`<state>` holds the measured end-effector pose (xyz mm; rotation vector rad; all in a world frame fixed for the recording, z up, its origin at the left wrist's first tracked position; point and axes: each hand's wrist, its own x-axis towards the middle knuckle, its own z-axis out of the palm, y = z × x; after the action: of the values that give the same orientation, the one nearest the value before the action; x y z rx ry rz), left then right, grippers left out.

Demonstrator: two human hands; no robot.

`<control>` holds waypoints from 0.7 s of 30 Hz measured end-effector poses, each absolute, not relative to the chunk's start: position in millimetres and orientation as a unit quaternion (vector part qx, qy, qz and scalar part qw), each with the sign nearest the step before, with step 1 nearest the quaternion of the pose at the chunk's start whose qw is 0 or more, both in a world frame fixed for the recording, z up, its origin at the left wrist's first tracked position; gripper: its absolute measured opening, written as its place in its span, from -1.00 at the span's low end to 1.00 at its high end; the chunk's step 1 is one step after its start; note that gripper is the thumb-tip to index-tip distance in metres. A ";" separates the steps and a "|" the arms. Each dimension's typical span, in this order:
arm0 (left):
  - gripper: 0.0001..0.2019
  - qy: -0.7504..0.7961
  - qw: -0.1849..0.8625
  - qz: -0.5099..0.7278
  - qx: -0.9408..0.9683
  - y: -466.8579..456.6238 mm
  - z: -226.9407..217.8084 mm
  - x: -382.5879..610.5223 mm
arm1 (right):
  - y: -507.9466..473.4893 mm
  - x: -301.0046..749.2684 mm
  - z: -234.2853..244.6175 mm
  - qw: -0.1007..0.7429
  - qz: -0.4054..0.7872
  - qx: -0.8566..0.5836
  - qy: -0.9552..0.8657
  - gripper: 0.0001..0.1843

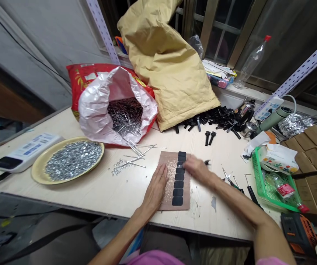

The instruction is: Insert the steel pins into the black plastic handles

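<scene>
A brown board (pixel 174 206) lies on the table in front of me, with a column of black rounded pads (pixel 178 192) along its right side and pale worn specks on its left. My left hand (pixel 156 184) rests on the board's left edge, fingers stretched out flat. Over the upper pads is my right hand (pixel 198 168), its fingers pinched together at the column; what they hold, if anything, is hidden. A small black piece (pixel 207 162) shows just right of that hand; whether it is held I cannot tell.
Left stand a yellow dish (pixel 34 173) of metal washers and an open sack (pixel 92 117) of long metal pins. Loose black parts (pixel 225 117) are heaped behind. Pliers (pixel 227 176), hex keys, a green basket (pixel 258 176) and cardboard boxes (pixel 310 165) occupy the right.
</scene>
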<state>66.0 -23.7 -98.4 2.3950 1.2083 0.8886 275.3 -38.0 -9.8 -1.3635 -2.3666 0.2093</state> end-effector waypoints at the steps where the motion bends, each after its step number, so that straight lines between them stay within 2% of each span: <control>1: -0.53 0.423 0.161 0.310 0.836 -24.1 -98.2 66.0 | -46.1 272.3 -12.3 0.190 0.096 -0.433 -0.876 -0.64; 4: -0.54 0.428 0.173 0.308 0.832 -25.0 -97.6 65.7 | -60.4 268.7 -15.8 0.174 0.124 -0.341 -0.915 -0.65; 9: -0.56 0.430 0.182 0.303 0.831 -25.2 -95.3 64.7 | -27.8 281.3 -8.9 0.202 0.105 -0.507 -0.831 -0.61; 15: -0.56 0.434 0.187 0.306 0.827 -25.4 -91.8 66.7 | -54.7 271.0 -15.9 0.160 0.107 -0.361 -0.912 -0.60; 21: -0.56 0.434 0.199 0.307 0.823 -21.4 -86.5 67.8 | -63.6 263.9 -5.9 0.163 0.141 -0.416 -0.883 -0.60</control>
<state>67.8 -21.4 -86.5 2.3016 1.2135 0.8598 263.9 -63.6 -5.9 -1.1882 -2.5198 0.4036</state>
